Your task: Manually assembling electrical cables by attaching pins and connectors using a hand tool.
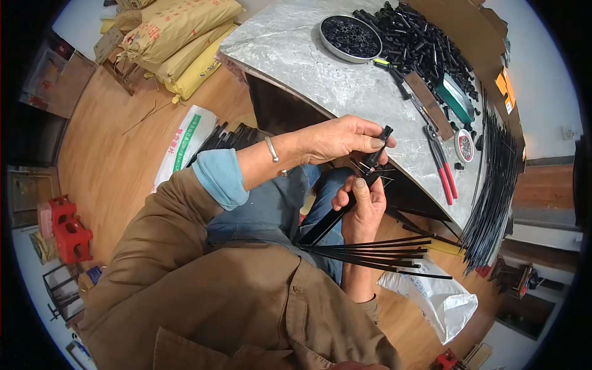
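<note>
My left hand (348,140) pinches a short black ribbed plastic tube (385,135) between thumb and fingers. Just below it, my right hand (362,209) is closed around the upper end of a black rod bundle (327,227), which looks like an umbrella frame. Thin wire-like tips stick out around the bundle's top, right under the tube; whether the two are joined I cannot tell. Several loose black rods (376,253) fan out to the right from the lower end, across my right forearm. The bundle slants down over my lap.
On the grey marbled table (283,52) are a round tray of small black parts (350,38), a heap of black plastic pieces (425,40), red-handled pliers (441,166), a green box (455,97) and a long stack of black rods (493,185). Yellow sacks (179,37) lie left, a plastic bag (435,296) right.
</note>
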Available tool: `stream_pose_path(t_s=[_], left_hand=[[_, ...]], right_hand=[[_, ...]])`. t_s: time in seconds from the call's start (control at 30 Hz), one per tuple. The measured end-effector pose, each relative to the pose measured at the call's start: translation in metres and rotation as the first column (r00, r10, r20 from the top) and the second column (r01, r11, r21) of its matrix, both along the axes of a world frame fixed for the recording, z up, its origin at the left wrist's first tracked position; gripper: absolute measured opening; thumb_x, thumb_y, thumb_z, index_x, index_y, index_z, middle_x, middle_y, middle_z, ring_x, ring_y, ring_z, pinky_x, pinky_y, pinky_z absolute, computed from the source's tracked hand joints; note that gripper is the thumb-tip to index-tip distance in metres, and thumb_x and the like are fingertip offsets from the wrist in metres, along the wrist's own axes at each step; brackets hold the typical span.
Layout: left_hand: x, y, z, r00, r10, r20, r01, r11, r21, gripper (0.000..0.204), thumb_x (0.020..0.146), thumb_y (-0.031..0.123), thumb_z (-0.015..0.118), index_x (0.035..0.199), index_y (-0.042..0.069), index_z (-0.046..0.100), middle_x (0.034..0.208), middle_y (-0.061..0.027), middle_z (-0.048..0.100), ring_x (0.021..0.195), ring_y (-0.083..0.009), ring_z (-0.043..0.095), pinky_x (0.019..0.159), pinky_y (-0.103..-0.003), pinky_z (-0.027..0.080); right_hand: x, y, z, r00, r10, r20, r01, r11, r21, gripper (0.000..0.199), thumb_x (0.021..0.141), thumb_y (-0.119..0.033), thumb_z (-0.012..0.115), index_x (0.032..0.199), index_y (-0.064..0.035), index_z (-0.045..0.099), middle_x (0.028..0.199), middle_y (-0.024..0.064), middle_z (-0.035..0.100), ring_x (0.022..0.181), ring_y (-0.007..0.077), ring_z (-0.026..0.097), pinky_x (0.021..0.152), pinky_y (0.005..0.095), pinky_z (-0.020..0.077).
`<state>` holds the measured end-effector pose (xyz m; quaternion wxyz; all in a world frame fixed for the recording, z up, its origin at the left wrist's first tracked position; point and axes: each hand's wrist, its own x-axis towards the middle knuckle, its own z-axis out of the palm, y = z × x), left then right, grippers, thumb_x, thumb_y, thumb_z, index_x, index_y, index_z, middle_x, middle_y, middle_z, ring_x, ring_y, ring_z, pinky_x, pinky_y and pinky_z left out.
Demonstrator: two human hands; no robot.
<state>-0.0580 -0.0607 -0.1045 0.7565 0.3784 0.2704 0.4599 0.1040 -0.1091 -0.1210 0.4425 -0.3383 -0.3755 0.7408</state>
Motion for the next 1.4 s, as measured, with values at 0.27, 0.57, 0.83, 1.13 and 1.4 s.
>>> stream_pose_path(t_s=[0.27, 0.57, 0.83, 1.13, 1.4], left_hand=[[-0.004, 0.002, -0.009, 0.996, -0.043, 0.081, 0.043, 0.999, 0.007, 0.038, 0.093, 0.019, 0.057, 0.125, 0.0, 0.052, 0.1, -0.0057, 0.064, 0.095, -0.0115, 0.059, 0.087, -0.026, 0.046], [0.003, -0.005, -0.007, 0.996, 0.084, 0.033, -0.083, 0.996, -0.03, 0.036, 0.091, 0.019, 0.061, 0.119, -0.003, 0.056, 0.102, -0.0089, 0.066, 0.095, -0.0124, 0.061, 0.089, -0.026, 0.046], [0.004, -0.005, -0.015, 0.962, 0.059, 0.267, -0.032, 0.994, -0.104, 0.031, 0.092, 0.02, 0.058, 0.114, -0.001, 0.058, 0.099, -0.0093, 0.066, 0.094, -0.0151, 0.061, 0.088, -0.029, 0.046], [0.002, -0.036, 0.017, 0.96, 0.065, -0.271, -0.087, 0.994, -0.068, 0.039, 0.082, 0.014, 0.069, 0.113, -0.005, 0.053, 0.095, -0.0085, 0.063, 0.082, -0.0128, 0.061, 0.068, -0.027, 0.052], [0.016, -0.048, 0.001, 0.922, 0.286, -0.26, -0.268, 0.958, 0.103, 0.036, 0.083, 0.011, 0.069, 0.114, -0.003, 0.057, 0.102, -0.0049, 0.063, 0.095, -0.0106, 0.058, 0.086, -0.025, 0.047]], right_hand=[[-0.003, 0.0, -0.002, 0.999, -0.035, 0.01, 0.036, 0.999, -0.018, 0.016, 0.092, -0.015, 0.057, 0.101, -0.0034, 0.052, 0.077, 0.0058, 0.054, 0.053, 0.0115, 0.047, 0.045, 0.0253, 0.0397], [0.0, 0.002, -0.002, 1.0, -0.006, 0.008, 0.006, 1.0, -0.001, 0.016, 0.092, -0.014, 0.058, 0.103, -0.0036, 0.052, 0.08, 0.0065, 0.055, 0.055, 0.0124, 0.049, 0.047, 0.0265, 0.0408], [-0.001, 0.006, -0.003, 0.994, 0.064, -0.089, -0.07, 0.995, -0.066, 0.02, 0.09, -0.016, 0.061, 0.104, -0.0028, 0.053, 0.082, 0.0063, 0.055, 0.057, 0.0136, 0.05, 0.049, 0.0274, 0.0416], [0.001, 0.006, -0.006, 1.0, 0.008, -0.006, -0.008, 0.999, -0.046, 0.021, 0.09, -0.014, 0.061, 0.106, -0.001, 0.056, 0.078, 0.0055, 0.058, 0.06, 0.0146, 0.056, 0.051, 0.0271, 0.0486], [0.023, 0.019, 0.003, 0.917, 0.068, 0.392, -0.138, 0.978, 0.153, 0.019, 0.083, -0.017, 0.071, 0.091, 0.0001, 0.068, 0.077, -0.0041, 0.061, 0.068, 0.0033, 0.049, 0.061, 0.0205, 0.041]])
